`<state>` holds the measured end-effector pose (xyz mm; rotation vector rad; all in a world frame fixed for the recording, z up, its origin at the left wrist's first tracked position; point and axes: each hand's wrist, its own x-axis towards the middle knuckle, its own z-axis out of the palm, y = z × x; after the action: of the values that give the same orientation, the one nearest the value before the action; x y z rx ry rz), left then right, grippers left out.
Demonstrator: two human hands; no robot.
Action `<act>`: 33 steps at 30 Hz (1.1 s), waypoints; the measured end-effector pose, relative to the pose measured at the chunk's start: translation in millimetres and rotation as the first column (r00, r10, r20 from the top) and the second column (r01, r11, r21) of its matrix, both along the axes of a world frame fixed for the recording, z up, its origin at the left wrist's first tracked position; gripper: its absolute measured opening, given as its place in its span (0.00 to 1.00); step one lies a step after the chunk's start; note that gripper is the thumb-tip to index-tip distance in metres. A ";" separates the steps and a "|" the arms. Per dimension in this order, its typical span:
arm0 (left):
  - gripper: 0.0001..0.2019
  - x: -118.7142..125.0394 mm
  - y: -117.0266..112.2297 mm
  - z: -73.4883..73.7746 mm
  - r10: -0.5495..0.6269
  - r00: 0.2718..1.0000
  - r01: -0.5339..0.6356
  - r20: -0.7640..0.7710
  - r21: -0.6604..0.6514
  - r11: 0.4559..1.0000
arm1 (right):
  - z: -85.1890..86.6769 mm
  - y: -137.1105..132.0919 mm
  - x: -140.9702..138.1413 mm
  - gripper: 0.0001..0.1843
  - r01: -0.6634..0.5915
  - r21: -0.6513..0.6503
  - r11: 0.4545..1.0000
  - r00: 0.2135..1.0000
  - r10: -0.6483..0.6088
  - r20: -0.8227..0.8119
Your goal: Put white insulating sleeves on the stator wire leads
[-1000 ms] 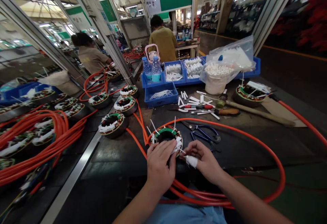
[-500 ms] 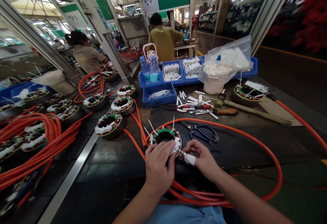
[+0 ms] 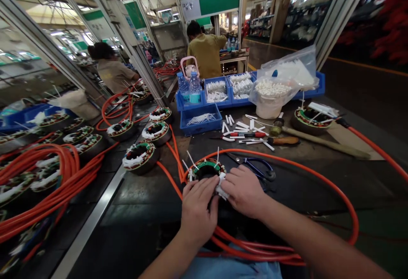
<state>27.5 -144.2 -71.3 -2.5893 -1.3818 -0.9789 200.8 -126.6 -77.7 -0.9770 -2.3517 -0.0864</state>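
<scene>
A ring-shaped motor stator (image 3: 208, 166) with a green inner edge, thin white sleeves standing up from it and an orange cable sits on the dark bench in front of me. My left hand (image 3: 199, 207) lies over its near rim, fingers together on top and thumb below, gripping it. My right hand (image 3: 244, 190) is closed against the rim's right side, touching the left fingertips. White material (image 3: 222, 187) shows between the two hands; what the right fingers pinch is hidden. Blue-handled scissors (image 3: 255, 164) lie just beyond the right hand.
Several other stators (image 3: 140, 156) and coiled orange cables (image 3: 63, 160) fill the left side. Blue bins (image 3: 200, 119) with white sleeves, a white tub (image 3: 267, 108), a mallet (image 3: 318, 141) and a red pen-like tool (image 3: 248, 134) lie behind. Two people sit further back.
My right hand has moved left and up onto the stator's rim, beside the left hand. Before, it was apart, with a thin white strand reaching toward the rim. My left hand stays put.
</scene>
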 end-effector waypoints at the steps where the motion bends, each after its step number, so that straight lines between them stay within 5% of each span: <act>1: 0.19 -0.6 0.6 3.1 0.008 0.999 -0.008 -0.039 -0.001 1.000 | 1.7 -0.6 1.6 0.10 -0.045 0.090 0.995 0.999 0.042 0.035; 4: 0.17 -2.2 3.6 11.2 0.021 0.990 -0.022 -0.139 -0.009 1.000 | 6.2 4.3 2.4 0.14 -0.144 0.270 0.952 0.990 0.135 0.053; 8: 0.08 -5.0 9.4 14.8 -0.049 0.977 0.040 -0.208 -0.048 0.998 | 15.3 35.2 -5.4 0.11 -0.057 0.288 0.956 0.996 0.036 0.080; 12: 0.09 -9.2 14.3 10.8 -0.109 0.953 0.086 -0.283 -0.092 0.992 | 21.3 53.2 -4.3 0.08 -0.120 -0.009 0.993 0.989 0.119 -0.085; 16: 0.20 -8.8 16.3 0.3 -0.071 0.954 0.050 -0.290 -0.079 0.996 | 18.6 34.4 3.2 0.10 -0.231 -0.406 0.884 0.958 0.133 -0.255; 20: 0.14 -7.8 18.1 -8.6 -0.036 0.970 0.052 -0.241 0.059 0.997 | 11.9 24.2 -4.6 0.07 -0.138 -0.310 0.941 0.990 0.136 -0.031; 27: 0.11 -7.9 22.3 -18.1 -0.120 0.975 0.141 -0.189 0.107 0.984 | 7.2 52.9 -30.1 0.08 -0.037 -0.236 0.971 0.993 0.063 0.100; 33: 0.17 -17.0 17.4 4.8 -0.116 0.955 0.079 -0.274 -0.142 0.987 | 10.3 50.9 -28.3 0.08 -0.029 -0.244 0.969 0.987 0.066 0.148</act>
<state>10.6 -126.8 -66.5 -2.7783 -1.2931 -0.5144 172.5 -75.6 -67.5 -1.0600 -2.5715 0.1522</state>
